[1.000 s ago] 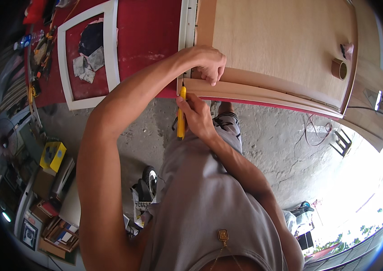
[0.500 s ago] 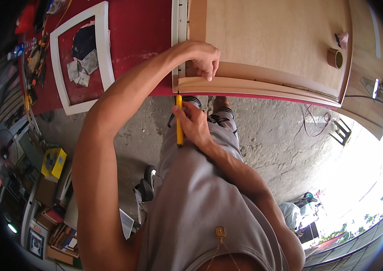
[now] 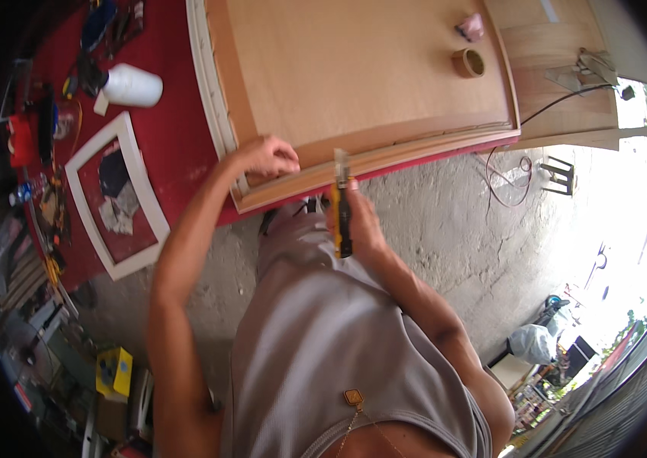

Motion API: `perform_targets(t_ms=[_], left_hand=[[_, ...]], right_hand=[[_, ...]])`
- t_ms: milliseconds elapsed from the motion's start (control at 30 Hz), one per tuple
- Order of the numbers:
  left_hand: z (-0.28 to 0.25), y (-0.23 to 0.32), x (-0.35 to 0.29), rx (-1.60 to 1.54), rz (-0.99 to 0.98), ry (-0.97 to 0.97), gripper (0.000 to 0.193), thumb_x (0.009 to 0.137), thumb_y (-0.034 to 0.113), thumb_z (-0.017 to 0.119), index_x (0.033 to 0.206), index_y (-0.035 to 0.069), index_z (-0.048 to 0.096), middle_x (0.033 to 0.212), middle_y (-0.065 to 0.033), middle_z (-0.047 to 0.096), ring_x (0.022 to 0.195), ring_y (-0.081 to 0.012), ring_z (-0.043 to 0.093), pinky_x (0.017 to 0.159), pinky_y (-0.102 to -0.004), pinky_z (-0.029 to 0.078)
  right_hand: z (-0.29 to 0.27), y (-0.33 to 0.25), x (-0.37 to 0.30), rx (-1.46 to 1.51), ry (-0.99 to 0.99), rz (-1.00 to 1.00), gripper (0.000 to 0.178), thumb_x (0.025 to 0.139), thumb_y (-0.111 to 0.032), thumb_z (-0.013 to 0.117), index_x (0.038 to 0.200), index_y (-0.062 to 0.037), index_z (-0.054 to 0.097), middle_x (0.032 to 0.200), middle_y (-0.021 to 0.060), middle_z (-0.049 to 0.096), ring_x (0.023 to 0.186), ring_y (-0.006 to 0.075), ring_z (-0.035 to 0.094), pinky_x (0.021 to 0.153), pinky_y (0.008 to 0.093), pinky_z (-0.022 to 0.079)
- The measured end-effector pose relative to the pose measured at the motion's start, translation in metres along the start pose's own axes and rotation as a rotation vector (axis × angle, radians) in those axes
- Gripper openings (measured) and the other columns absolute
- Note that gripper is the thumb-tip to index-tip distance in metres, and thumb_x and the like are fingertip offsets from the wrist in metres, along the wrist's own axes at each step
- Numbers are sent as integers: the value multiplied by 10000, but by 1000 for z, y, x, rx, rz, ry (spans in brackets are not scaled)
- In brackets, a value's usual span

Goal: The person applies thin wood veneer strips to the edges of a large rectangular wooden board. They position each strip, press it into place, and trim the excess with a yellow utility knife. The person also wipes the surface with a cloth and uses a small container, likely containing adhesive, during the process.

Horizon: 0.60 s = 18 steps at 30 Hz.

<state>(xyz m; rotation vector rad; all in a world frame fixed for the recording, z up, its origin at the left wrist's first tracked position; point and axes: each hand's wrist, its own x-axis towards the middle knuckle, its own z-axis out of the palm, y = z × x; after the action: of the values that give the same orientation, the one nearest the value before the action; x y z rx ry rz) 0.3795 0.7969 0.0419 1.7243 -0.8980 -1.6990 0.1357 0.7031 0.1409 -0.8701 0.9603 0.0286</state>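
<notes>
My right hand (image 3: 367, 224) is closed round a yellow and black utility knife (image 3: 344, 225), its blade pointing away from me and raised by the front edge of a framed wooden panel (image 3: 369, 72). Over the panel's near left corner is my left hand (image 3: 268, 158). Its fingers are curled in, close to the brown paper strip (image 3: 323, 149) along the front edge; whether they pinch anything is hidden. The panel lies flat on a red table, with a pale wooden rim (image 3: 212, 91) at its left.
On the panel's right side sit a roll of brown tape (image 3: 468, 63) and a crumpled pink scrap (image 3: 471, 27). A white bottle (image 3: 134, 85) and a white frame (image 3: 83, 183) lie on the red table (image 3: 178, 153). A small dark stool (image 3: 558, 175) stands on the concrete floor.
My view has turned, so the panel sits further left. The knife has moved right, away from the corner, and its blade now stands up. My left hand stays near the corner, fingers curled.
</notes>
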Motion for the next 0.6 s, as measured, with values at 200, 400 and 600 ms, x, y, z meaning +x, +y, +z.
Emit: perform_targets(t_ms=[200,400,600], left_hand=[[72,74,50,228,180,260,529,757,398,749,1144,47,669,1013,-153,711,935,-283,683,821,-386,535],[121,139,128,381,218,416,386,775,266,709,1127,108,692,956,-125,730,898,-308,697,819,-425,546],[137,169,183,430,132,347,372,739,252,716,1082,107,701,968,-105,721,911,-288,683,816,-398,536]], right_hand=[[-99,-90,85,-882,436,-538,337,875,-95,529,1205,-43,481,814,252,620,720,422,631,664,498,510],[-193,-153,206,-1617,360,-926,488,853,-171,598,1325,-152,477,1032,190,564,957,386,579,789,542,437],[-215,-197,231,-1607,53,-1200,439,855,-206,630,1274,-146,515,1046,162,544,988,356,556,796,500,433]])
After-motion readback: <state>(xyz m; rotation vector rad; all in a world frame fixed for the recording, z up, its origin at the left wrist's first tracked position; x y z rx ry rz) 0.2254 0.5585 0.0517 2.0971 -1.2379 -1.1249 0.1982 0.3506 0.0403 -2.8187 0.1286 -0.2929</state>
